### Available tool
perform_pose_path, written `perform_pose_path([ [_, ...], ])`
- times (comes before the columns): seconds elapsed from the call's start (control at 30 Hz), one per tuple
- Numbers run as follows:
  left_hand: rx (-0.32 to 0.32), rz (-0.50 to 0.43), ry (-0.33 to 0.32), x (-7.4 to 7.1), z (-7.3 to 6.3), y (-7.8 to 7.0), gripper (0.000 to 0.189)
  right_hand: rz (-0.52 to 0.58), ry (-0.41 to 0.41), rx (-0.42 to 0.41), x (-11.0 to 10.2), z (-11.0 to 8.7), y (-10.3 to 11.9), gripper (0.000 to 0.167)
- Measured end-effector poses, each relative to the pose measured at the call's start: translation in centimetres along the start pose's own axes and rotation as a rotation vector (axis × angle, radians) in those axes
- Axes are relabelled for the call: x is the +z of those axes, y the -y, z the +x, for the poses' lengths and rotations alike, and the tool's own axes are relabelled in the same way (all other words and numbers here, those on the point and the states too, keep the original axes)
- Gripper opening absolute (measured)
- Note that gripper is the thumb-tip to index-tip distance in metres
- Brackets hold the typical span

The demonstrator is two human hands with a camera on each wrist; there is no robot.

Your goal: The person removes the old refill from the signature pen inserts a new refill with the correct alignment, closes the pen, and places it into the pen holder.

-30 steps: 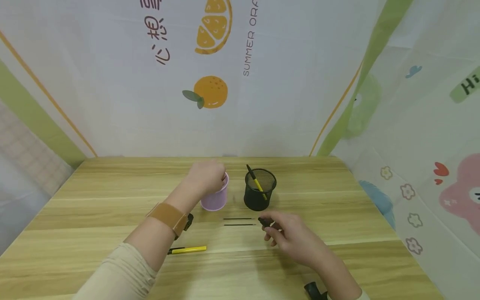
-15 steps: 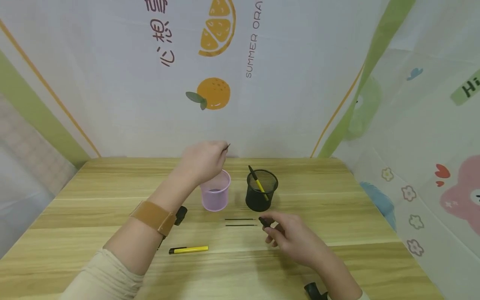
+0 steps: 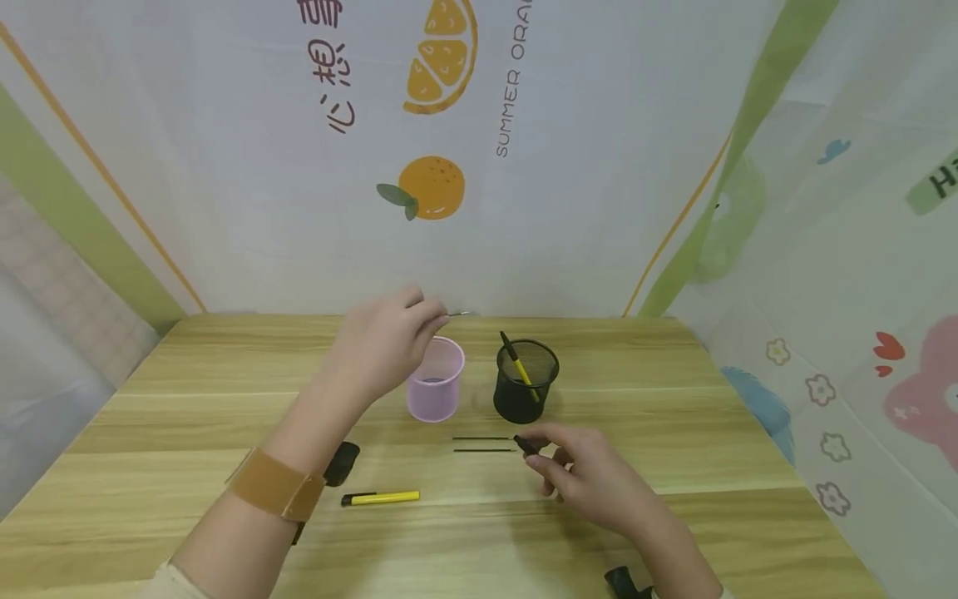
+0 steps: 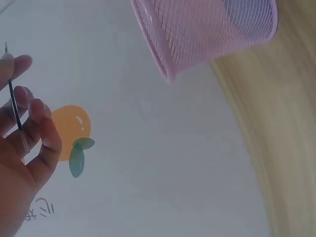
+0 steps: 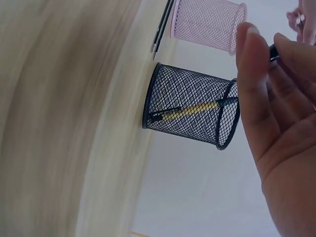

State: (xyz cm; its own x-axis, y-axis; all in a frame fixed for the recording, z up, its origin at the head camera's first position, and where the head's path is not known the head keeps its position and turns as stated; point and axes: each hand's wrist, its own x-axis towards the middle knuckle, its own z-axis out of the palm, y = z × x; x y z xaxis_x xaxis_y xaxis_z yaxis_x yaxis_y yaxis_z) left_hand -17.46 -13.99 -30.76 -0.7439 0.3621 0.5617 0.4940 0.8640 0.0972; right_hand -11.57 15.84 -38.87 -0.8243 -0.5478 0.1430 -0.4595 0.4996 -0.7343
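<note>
A thin dark pen refill (image 4: 15,106) is pinched between thumb and fingertips of my left hand (image 3: 385,341), above the left side of the pink mesh pen cup (image 3: 434,403). Its pale tip points right in the head view. My right hand (image 3: 587,470) pinches a short black pen part (image 3: 525,446) just above the table, in front of the black mesh pen cup (image 3: 516,408). Two more refills lie side by side left of that hand, the farther refill (image 3: 479,438) and the nearer refill (image 3: 482,450). A yellow pen barrel (image 3: 387,497) with a black clip lies nearer to me.
A yellow-and-black pen (image 3: 520,366) leans inside the black cup. Both cups stand upright towards the back of the wooden table (image 3: 224,399). Printed cloth (image 3: 569,208) hangs behind the table and along its right side.
My left hand has lifted out of the pink cup with a refill, then shifted slightly down and left in the head view. My right hand has stayed nearly still with the black pen part.
</note>
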Motion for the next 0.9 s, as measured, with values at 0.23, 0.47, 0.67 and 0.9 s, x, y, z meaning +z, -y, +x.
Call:
perform_pose_path([
  [0.23, -0.001, -0.051, 0.009, 1.1, -4.3, -1.5, 0.008, -0.034, -0.05, -0.007, 0.2, 0.2, 0.3, 0.027],
  [0.47, -0.011, -0.143, 0.113, 1.9, -7.2, -3.2, 0.007, -0.107, -0.135, -0.095, 0.5, 0.7, 1.0, 0.022],
  [0.67, -0.007, -0.213, 0.125, 2.2, -8.3, -4.5, 0.004, -0.119, -0.179, -0.149, 0.8, 1.0, 1.3, 0.021],
  [0.9, 0.004, -0.246, 0.133, 2.2, -8.9, -5.4, 0.004, -0.112, -0.181, -0.152, 0.9, 0.8, 1.2, 0.02],
])
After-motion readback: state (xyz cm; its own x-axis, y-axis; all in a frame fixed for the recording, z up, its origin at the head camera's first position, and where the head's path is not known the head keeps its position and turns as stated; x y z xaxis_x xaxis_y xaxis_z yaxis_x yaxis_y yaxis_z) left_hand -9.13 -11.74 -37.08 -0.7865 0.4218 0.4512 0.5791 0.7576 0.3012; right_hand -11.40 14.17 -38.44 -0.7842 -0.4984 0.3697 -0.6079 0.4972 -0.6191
